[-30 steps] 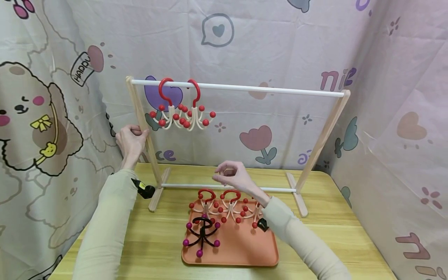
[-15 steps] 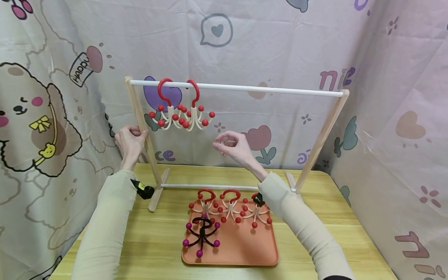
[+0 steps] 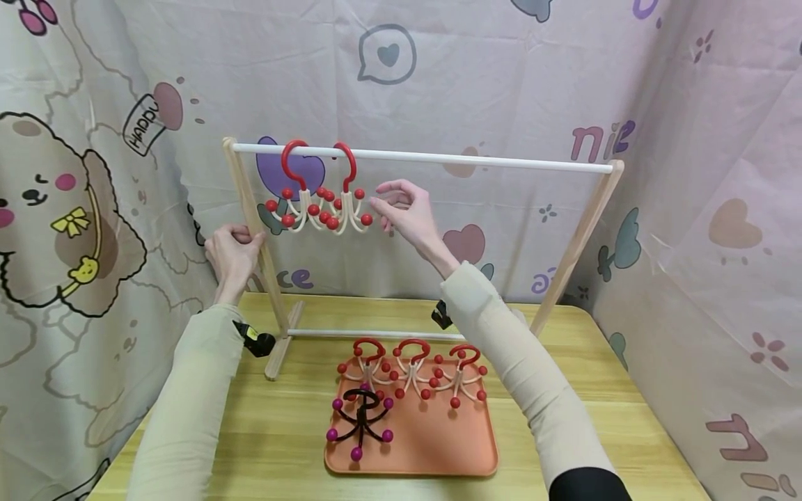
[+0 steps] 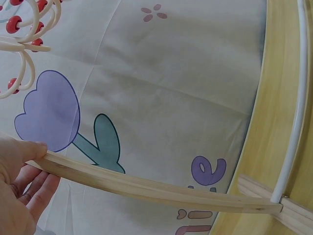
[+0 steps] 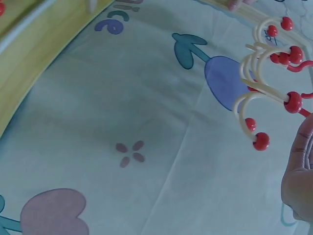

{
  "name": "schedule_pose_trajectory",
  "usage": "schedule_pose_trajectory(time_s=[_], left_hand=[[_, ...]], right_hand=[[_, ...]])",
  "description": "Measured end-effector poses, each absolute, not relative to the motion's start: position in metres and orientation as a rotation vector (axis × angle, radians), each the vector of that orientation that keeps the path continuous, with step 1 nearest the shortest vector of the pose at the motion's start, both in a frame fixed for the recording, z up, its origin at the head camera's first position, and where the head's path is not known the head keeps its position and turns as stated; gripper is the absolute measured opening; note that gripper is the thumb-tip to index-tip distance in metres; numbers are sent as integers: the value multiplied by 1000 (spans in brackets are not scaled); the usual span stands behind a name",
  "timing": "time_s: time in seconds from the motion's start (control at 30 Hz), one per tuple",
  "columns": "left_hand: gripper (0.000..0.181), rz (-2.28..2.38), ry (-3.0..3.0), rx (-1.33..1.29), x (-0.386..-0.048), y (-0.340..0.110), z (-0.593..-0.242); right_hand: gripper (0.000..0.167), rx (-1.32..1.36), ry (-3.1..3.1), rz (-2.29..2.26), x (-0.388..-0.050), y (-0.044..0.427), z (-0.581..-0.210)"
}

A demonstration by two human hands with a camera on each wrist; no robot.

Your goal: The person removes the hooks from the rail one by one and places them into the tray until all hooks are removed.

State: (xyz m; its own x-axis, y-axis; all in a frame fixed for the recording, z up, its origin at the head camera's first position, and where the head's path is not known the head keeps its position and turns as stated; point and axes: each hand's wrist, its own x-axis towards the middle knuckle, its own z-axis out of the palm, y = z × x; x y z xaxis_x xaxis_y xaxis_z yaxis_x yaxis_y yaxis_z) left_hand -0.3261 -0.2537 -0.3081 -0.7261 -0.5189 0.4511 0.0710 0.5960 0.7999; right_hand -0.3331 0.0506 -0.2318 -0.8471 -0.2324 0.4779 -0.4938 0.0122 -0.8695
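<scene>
My left hand (image 3: 233, 257) pinches the left wooden post (image 4: 142, 188) of a small clothes rack between thumb and fingers. From the rack's white top rail (image 3: 464, 160) hang two octopus-shaped hangers with red hooks, cream arms and red balls: a left one (image 3: 305, 202) and a right one (image 3: 347, 202). At the right one's side, my right hand (image 3: 407, 212) is raised with loosely bent fingers. Its fingertips cover that hanger's outer ball in the head view; whether they touch it I cannot tell. The right wrist view shows the hand (image 5: 299, 171) close beside the hangers' red balls.
An orange tray (image 3: 445, 445) on the wooden table (image 3: 276, 431) bears three red-hooked hangers (image 3: 411, 369) along its back and a black hanger with purple balls (image 3: 361, 417) at front left. The rack's lower white bar (image 3: 376, 335) runs behind it. Printed cloth surrounds the table.
My right hand has risen from above the tray, in front of the lower bar, up to the right-hand hanging hanger. The left hand stays on the post.
</scene>
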Motion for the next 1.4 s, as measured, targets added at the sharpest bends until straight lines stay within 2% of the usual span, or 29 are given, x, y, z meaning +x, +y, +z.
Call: schedule_pose_trajectory(time_s=[0.8, 1.07, 1.4], left_hand=[[31, -1118, -2135, 366, -327, -255, -307], [31, -1119, -2136, 370, -328, -254, -308], [32, -1125, -2140, 365, -326, -254, -305]], right_hand=[[26, 629, -2090, 1870, -355, 3, -210], [16, 630, -2036, 1884, -354, 2, -208], [18, 662, -1984, 1854, -352, 17, -212]])
